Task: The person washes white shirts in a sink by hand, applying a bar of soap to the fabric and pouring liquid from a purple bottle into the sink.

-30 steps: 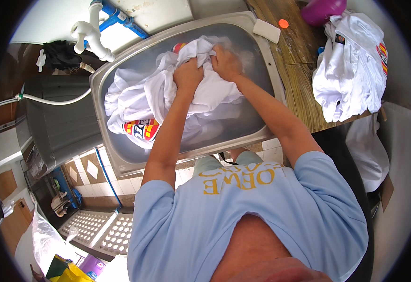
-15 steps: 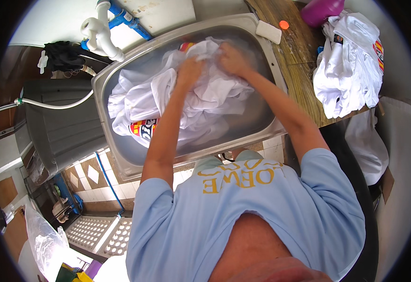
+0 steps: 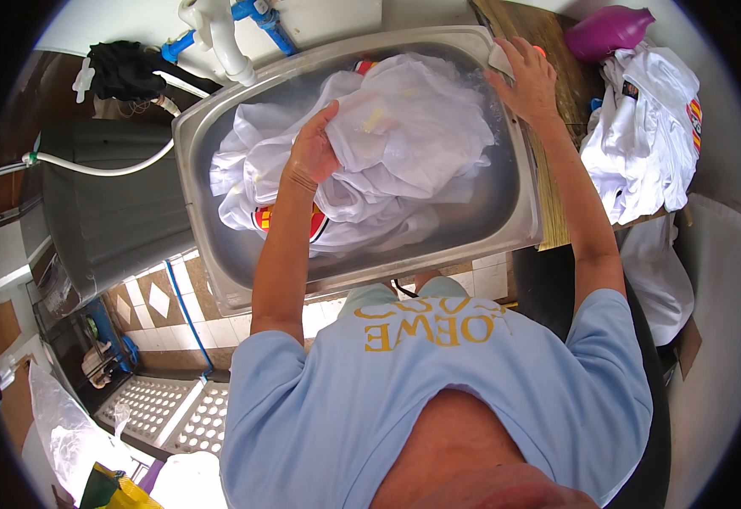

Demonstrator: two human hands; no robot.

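A heap of wet white garments (image 3: 430, 114) with red and yellow printed patches lies in cloudy water in a metal sink basin (image 3: 186, 161). My left hand (image 3: 313, 151) is at the heap's left side, its fingers partly hidden by the white cloth it grips. At the basin's far right corner, my right hand (image 3: 527, 81) has its thumb and fingers around a pale bar, apparently soap (image 3: 498, 59). The hand hides much of the bar.
A wooden counter (image 3: 557, 191) adjoins the basin's right side, bearing more white garments (image 3: 642, 144) and a purple container (image 3: 610, 34). White and blue pipes (image 3: 218, 38) stand behind the basin. A dark grey surface (image 3: 112, 212) and a white hose (image 3: 103, 171) are at left.
My right hand has left the wet garments and moved right to the bar on the basin's corner. My left hand has shifted slightly toward the heap's left side. The cloth now lies more spread out.
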